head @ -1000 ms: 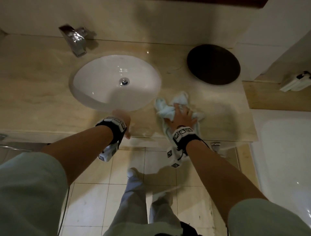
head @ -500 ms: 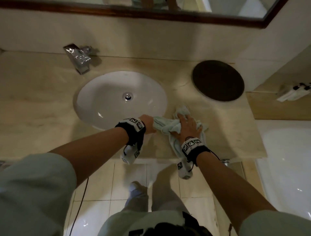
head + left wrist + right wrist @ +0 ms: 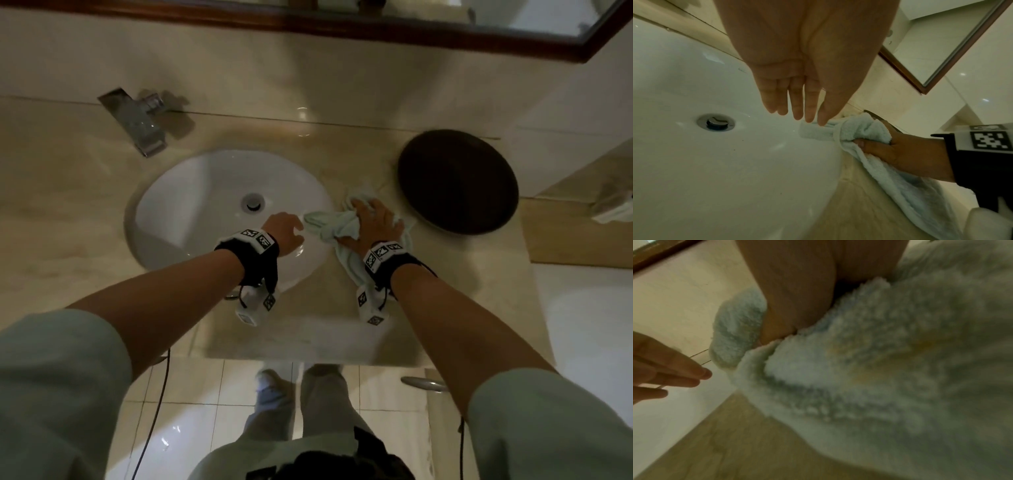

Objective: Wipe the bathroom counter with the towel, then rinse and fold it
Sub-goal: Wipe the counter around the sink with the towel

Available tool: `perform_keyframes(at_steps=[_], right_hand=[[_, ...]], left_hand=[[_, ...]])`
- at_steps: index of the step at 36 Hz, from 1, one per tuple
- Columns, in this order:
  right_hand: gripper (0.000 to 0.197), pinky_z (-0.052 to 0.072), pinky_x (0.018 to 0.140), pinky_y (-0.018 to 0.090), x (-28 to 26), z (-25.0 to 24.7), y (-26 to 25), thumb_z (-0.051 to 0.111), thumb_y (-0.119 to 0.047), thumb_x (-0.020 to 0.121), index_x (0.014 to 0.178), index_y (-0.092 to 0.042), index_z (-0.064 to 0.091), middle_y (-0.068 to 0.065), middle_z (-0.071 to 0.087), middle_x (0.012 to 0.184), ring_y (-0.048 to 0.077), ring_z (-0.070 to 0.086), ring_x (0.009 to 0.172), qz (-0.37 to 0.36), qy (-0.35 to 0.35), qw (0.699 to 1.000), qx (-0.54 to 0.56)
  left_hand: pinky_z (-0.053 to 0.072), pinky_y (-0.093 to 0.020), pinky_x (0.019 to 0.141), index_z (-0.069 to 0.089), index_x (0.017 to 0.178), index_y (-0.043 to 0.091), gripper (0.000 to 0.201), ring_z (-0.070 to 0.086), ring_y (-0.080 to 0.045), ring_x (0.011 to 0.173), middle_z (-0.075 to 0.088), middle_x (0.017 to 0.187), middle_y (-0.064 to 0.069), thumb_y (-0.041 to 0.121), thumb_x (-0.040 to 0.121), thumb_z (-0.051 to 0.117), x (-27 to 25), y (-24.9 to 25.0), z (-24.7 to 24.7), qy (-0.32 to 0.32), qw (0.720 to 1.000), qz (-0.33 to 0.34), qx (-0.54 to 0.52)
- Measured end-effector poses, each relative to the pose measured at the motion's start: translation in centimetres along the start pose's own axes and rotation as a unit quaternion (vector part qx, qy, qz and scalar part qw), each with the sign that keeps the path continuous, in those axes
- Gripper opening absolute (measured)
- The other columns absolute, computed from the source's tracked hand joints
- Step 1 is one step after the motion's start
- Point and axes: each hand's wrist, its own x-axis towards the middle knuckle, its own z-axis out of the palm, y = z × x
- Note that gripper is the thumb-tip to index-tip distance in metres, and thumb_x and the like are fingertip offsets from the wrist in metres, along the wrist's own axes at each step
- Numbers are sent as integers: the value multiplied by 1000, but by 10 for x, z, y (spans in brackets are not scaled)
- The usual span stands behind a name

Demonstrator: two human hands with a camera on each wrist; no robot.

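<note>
A bunched pale towel (image 3: 330,229) lies on the beige counter (image 3: 455,294) at the right rim of the white sink (image 3: 202,219). My right hand (image 3: 373,222) grips it from above, fingers curled into the folds. One towel end (image 3: 813,131) juts out over the basin. My left hand (image 3: 286,231) hovers over the sink, its straight fingers (image 3: 809,113) touching that end. In the right wrist view the towel (image 3: 879,369) fills most of the frame, with the left fingertips (image 3: 701,374) just beside it. A tail of towel (image 3: 910,191) trails under my right wrist.
A chrome faucet (image 3: 138,123) stands at the back left of the sink, whose drain (image 3: 252,202) sits mid-basin. A dark round tray (image 3: 459,181) lies on the counter behind my right hand. A framed mirror (image 3: 479,31) hangs above; tiled floor lies below the front edge.
My left hand left the counter's front edge and came over the sink to the towel's end. My right hand slid the towel farther back, toward the dark tray.
</note>
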Motion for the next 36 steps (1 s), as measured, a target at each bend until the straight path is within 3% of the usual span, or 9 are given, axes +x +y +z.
perform_keyframes(at_steps=[7, 13, 17, 22, 26, 29, 36], right_hand=[[91, 12, 111, 57, 36, -11, -2, 65, -65, 71, 146, -43, 18, 1, 12, 154, 29, 12, 143, -37, -11, 999, -4], [89, 11, 111, 56, 51, -16, 0, 63, -66, 73, 146, -42, 19, 2, 12, 154, 28, 10, 143, -70, -6, 998, 0], [88, 8, 112, 56, 47, -17, 4, 61, -67, 74, 147, -42, 18, 1, 10, 155, 27, 8, 144, -79, -17, 997, 10], [86, 8, 112, 55, 30, -12, 21, 57, -72, 72, 145, -43, 21, 0, 17, 154, 27, 21, 139, -107, 2, 993, -44], [84, 12, 111, 53, 2, -5, 34, 56, -69, 77, 146, -45, 16, -1, 12, 155, 29, 19, 139, -101, -23, 993, -61], [81, 14, 111, 51, -19, 0, 37, 53, -67, 80, 147, -44, 13, -1, 10, 155, 28, 18, 139, -90, -34, 993, -61], [83, 6, 114, 52, -18, 3, 27, 54, -66, 80, 147, -41, 13, 1, 9, 155, 28, 13, 141, -68, -44, 995, -51]], left_hand=[[33, -33, 104, 56, 127, 7, 33, 44, -32, 126, 48, 137, -16, 13, 98, 42, 28, 14, -4, 33, 999, -31, -28], [34, -32, 103, 58, 124, 10, 32, 45, -32, 125, 51, 134, -16, 16, 96, 45, 34, 19, -4, 46, 998, -47, -20], [36, -32, 102, 59, 123, 11, 31, 47, -31, 124, 51, 134, -15, 17, 95, 48, 32, 21, -3, 37, 998, -48, -11], [37, -33, 100, 58, 125, 8, 33, 49, -30, 123, 53, 134, -13, 17, 98, 43, 39, 30, -8, 35, 999, -22, -2], [42, -33, 85, 61, 109, 5, 27, 56, -29, 102, 58, 113, -15, 17, 99, 39, 47, 42, -19, 27, 1000, -10, -5], [42, -34, 82, 60, 113, -1, 32, 57, -31, 98, 61, 118, -17, 19, 100, 38, 53, 44, -22, 23, 1000, 3, -10], [44, -37, 92, 59, 121, 15, 31, 55, -34, 112, 57, 127, -13, 29, 100, 40, 61, 24, -20, 7, 999, 35, -10]])
